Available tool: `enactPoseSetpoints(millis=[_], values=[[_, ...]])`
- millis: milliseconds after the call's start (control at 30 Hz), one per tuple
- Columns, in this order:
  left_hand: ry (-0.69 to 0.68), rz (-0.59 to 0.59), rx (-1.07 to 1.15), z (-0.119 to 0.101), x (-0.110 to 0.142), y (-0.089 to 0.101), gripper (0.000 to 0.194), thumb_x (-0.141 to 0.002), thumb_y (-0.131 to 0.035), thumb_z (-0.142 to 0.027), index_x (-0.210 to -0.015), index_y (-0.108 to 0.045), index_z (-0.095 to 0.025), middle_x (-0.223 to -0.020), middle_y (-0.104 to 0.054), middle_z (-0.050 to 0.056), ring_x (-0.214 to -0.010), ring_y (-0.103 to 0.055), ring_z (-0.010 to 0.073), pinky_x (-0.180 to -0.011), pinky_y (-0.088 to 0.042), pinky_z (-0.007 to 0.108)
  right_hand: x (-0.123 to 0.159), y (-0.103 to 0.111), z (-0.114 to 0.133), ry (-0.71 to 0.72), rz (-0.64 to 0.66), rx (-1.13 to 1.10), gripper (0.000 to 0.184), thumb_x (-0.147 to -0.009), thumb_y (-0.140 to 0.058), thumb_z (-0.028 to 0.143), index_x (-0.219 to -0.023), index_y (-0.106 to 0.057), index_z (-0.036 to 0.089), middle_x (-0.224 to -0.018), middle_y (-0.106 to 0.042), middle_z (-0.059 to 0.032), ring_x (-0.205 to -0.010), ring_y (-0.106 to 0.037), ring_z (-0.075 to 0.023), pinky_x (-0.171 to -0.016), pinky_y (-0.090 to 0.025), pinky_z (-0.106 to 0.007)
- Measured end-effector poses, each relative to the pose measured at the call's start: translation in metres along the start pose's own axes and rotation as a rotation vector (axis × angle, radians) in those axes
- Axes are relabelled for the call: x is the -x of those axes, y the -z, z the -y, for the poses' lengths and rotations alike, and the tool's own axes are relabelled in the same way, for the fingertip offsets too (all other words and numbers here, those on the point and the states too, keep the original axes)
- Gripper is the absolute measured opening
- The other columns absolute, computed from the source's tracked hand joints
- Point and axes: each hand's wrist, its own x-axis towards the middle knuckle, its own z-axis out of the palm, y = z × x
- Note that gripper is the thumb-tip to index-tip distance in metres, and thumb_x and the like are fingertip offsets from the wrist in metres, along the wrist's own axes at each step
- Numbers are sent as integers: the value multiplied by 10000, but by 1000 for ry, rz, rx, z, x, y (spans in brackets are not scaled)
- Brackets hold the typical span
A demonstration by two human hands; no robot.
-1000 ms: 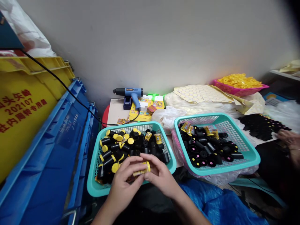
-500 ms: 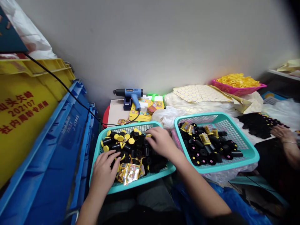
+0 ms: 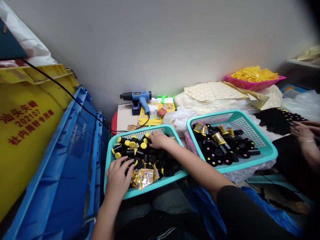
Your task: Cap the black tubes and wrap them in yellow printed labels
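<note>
Black plastic tubes [image 3: 150, 156], short cylinders, many with yellow caps, some plain black, heaped loose in the left teal mesh basket [image 3: 111, 151] in the head view; yellow-capped ones mostly toward its far-left corner, a clump of shiny yellow printed wrappers [image 3: 144, 176] at the near edge of the pile. Left hand [image 3: 117, 178] lies palm down at the near-left of that basket, fingers spread and resting on the tubes just beside the wrappers, not clamped on anything visible. Right hand [image 3: 157, 140] reaches across to the far side of the same basket, fingers curled down onto the tubes near the yellow caps; whether it grips one, cannot tell, fingertips hidden by the hand itself. So the tubes lie under and between both hands, hands well apart. Second teal basket [image 3: 265, 143] to the right holds more black tubes, some with yellow labels, sits on a clear plastic bag. Behind the baskets a blue heat gun [image 3: 137, 97] on a small table, its black cord running left. Blue crates [image 3: 62, 166] and a yellow crate [image 3: 25, 113] stacked at the left. Pink tray of yellow rings [image 3: 253, 76] at far right, sheets of round stickers [image 3: 212, 91] beside it. Another person's hand [image 3: 301, 131] at right edge near a pile of black parts
</note>
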Motion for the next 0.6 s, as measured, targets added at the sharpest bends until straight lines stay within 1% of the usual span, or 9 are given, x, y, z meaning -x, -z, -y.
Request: enactPoseSetpoints(millis=[100,167,267,333,367,433,500,533,600], values=[[-42,53,58,-8,-7,4,273,-860,-514,-358,-978,-718,-220,-1015,-686,87,-993,-562,274,-882,-439,410,3,3,-3,-55,-79,-129,236,-686,-651,185,-909,-624,115,-1041,-645,-186,-961,-592,-312,-800,-441,-374],[-37,179,74,-16,-9,10,287,-875,-485,-366,-927,-722,-212,-924,-698,74,-922,-576,251,-838,-450,378,12,6,-7,-90,-161,-250,219,-754,-593,255,-930,-605,125,-979,-652,-150,-915,-600,-283,-771,-445,-362],[69,385,35,-32,-7,19,306,-869,-482,-428,-853,-711,-225,-838,-702,50,-852,-592,242,-770,-451,357,37,7,-16,-116,-257,-475,312,-919,-328,315,-1034,-563,147,-927,-645,-95,-823,-602,-203,-709,-457,-315],[188,449,-25,-41,-3,20,307,-808,-552,-487,-878,-691,-223,-862,-701,56,-881,-599,266,-736,-452,357,60,2,-20,-104,-280,-662,443,-968,-153,352,-1163,-505,168,-911,-640,-76,-729,-593,-160,-643,-464,-283],[238,459,-47,-44,-2,19,311,-777,-585,-493,-894,-680,-221,-876,-698,61,-901,-600,278,-724,-452,356,72,-2,-21,-85,-277,-820,465,-974,-139,393,-1225,-467,179,-901,-640,-71,-688,-585,-148,-619,-465,-274],[284,468,-40,-45,0,14,258,-760,-600,-456,-843,-664,-221,-851,-688,57,-891,-607,276,-707,-452,347,95,-14,-21,-30,-237,-1251,447,-955,-291,466,-1309,-398,215,-880,-643,-59,-640,-579,-133,-598,-465,-260],[270,432,37,-41,0,8,216,-778,-567,-416,-729,-649,-223,-806,-673,47,-845,-617,250,-712,-456,332,113,-26,-18,33,-190,-1676,460,-889,-499,441,-1297,-414,246,-844,-648,-40,-606,-579,-123,-575,-454,-241],[260,393,87,-38,0,7,230,-777,-560,-413,-682,-645,-222,-792,-667,45,-824,-621,239,-719,-461,328,120,-31,-17,51,-187,-1824,434,-860,-556,410,-1248,-460,243,-814,-647,-32,-591,-578,-121,-562,-446,-233],[262,322,187,-31,-2,6,255,-760,-565,-429,-651,-667,-223,-793,-675,49,-804,-632,229,-738,-473,324,128,-39,-15,47,-255,-1934,274,-830,-594,354,-1060,-559,211,-783,-644,-27,-611,-588,-123,-570,-444,-225]])
